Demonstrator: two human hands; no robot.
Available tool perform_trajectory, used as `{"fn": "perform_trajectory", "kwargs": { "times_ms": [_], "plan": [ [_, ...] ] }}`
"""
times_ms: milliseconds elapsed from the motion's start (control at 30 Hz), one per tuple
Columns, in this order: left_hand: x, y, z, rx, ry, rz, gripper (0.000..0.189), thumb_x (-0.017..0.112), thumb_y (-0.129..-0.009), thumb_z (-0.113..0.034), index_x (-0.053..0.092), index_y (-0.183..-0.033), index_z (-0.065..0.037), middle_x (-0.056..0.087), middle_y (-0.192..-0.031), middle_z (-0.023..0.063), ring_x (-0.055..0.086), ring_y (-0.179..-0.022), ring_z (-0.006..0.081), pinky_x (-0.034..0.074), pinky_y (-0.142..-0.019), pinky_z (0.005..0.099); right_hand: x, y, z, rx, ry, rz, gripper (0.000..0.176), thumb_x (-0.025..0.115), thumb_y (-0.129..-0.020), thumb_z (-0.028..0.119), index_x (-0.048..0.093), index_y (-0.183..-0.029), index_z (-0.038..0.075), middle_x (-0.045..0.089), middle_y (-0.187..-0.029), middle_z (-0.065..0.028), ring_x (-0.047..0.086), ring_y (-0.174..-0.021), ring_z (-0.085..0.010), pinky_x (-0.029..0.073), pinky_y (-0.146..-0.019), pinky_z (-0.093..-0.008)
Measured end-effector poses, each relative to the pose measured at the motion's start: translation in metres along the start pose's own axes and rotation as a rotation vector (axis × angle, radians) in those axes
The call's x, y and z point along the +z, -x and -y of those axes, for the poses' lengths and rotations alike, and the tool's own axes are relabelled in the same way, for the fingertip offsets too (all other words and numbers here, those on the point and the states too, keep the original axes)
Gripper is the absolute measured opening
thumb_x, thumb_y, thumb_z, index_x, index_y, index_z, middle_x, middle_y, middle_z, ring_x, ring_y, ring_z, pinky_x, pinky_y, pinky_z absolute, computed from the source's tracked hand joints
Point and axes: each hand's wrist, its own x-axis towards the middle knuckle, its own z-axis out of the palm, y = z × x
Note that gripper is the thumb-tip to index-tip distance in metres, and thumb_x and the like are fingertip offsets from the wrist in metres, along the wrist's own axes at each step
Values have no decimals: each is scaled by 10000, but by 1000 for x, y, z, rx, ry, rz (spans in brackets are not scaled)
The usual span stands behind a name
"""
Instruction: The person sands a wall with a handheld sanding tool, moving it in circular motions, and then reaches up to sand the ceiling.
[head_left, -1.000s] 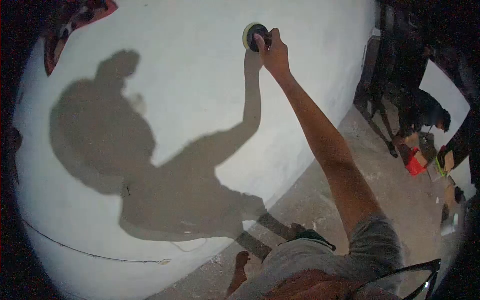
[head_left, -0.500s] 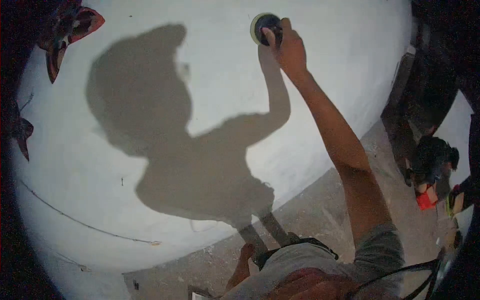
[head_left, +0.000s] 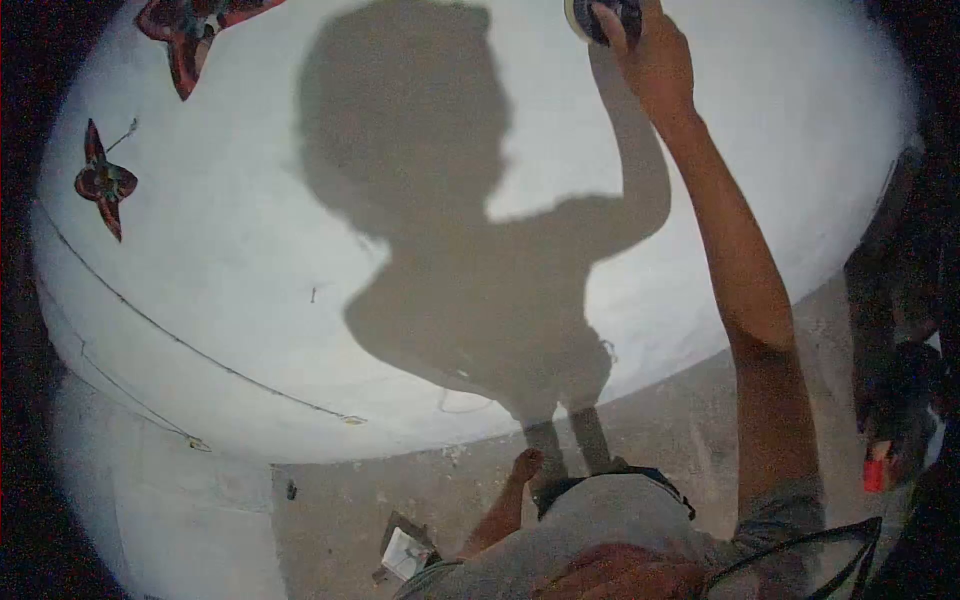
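Observation:
My right hand point(head_left: 655, 62) is raised at the top of the view, its fingers wrapped round a dark round object point(head_left: 607, 18) with a pale rim. That object lies against the white wall point(head_left: 420, 300), partly cut off by the upper frame edge. Low in the view, my left hand point(head_left: 528, 464) hangs by my waist, fingers curled in, with nothing seen in it. A large shadow of my head, body and raised arm falls across the wall.
Red and dark winged decorations point(head_left: 105, 183) are on the wall at the left. A thin cable point(head_left: 180, 340) runs down to the right. On the floor point(head_left: 350, 510) is a white item point(head_left: 406, 553). Dark shapes and a red object point(head_left: 874, 474) stand at the far right.
The view has shifted, so the wall, shadow and raised hand appear further right. More of the left wall decorations and the white floor item shows. The right hand still holds the round object.

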Motion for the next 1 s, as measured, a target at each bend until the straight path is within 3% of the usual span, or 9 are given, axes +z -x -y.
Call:
{"fn": "perform_trajectory", "kwargs": {
  "times_ms": [67,167,300,400,467,567,700,800,1000],
  "plan": [
    [17,18,-13,-121,-511,-165,293,587,-921,-117,566,-1199,-25,638,-1161,132,633,-980,274,528,-822,414,7,1,-2,69,-18,-39,472,612,-943,281,468,-1234,-61,625,-875,-261,626,-789,-398,505,-685,-449],
    [-2,17,-20,-120,117,-116,300,607,-916,-165,587,-1187,-40,648,-1109,130,633,-983,261,528,-828,400,-9,1,4,210,-111,93,495,625,-935,285,454,-1241,-65,626,-869,-258,627,-782,-397,502,-691,-462],
    [-1,52,-17,-211,-319,-125,331,590,-936,-275,593,-1177,-48,647,-1084,129,631,-976,250,544,-791,395,1,10,7,-3,-166,-39,418,605,-949,393,496,-1108,21,660,-816,-199,680,-683,-295,548,-620,-398],
    [-3,65,-21,585,-632,193,371,565,-960,-330,591,-1181,-33,655,-1056,134,642,-928,239,560,-730,387,-13,-35,52,122,-84,70,423,613,-944,346,473,-1127,-9,654,-860,-234,675,-764,-348,534,-667,-424],
    [-19,79,-20,77,-276,-28,347,562,-967,-324,606,-1161,-40,668,-1048,139,653,-874,239,567,-689,392,-6,-47,84,101,-35,-3,406,621,-943,298,456,-1099,-39,634,-816,-249,648,-742,-393,512,-637,-445],
    [-41,83,-27,237,-531,0,301,612,-941,-274,620,-1131,-40,672,-1001,124,652,-832,239,561,-688,388,19,-23,78,-58,-91,-28,436,605,-943,418,488,-1132,42,681,-881,-228,715,-808,-328,566,-677,-410],
    [-78,66,-55,-266,-476,-11,391,709,-800,-148,618,-1166,-44,648,-1135,129,628,-1000,281,553,-798,386,24,20,97,170,-12,75,451,615,-933,433,487,-1124,46,681,-887,-225,707,-795,-354,567,-680,-425],
    [-124,54,-64,236,-866,186,451,742,-756,-168,616,-1169,-39,646,-1134,143,616,-1017,320,527,-856,399,24,7,100,145,-87,10,386,610,-951,305,462,-1069,-32,624,-734,-233,647,-667,-395,505,-562,-422],
    [-157,56,-91,41,-993,131,350,698,-848,-159,603,-1163,-40,647,-1073,119,632,-935,233,544,-751,357,62,29,86,224,-27,-22,448,650,-925,340,494,-1145,-17,631,-761,-237,663,-694,-371,509,-574,-420]
  ]
}}
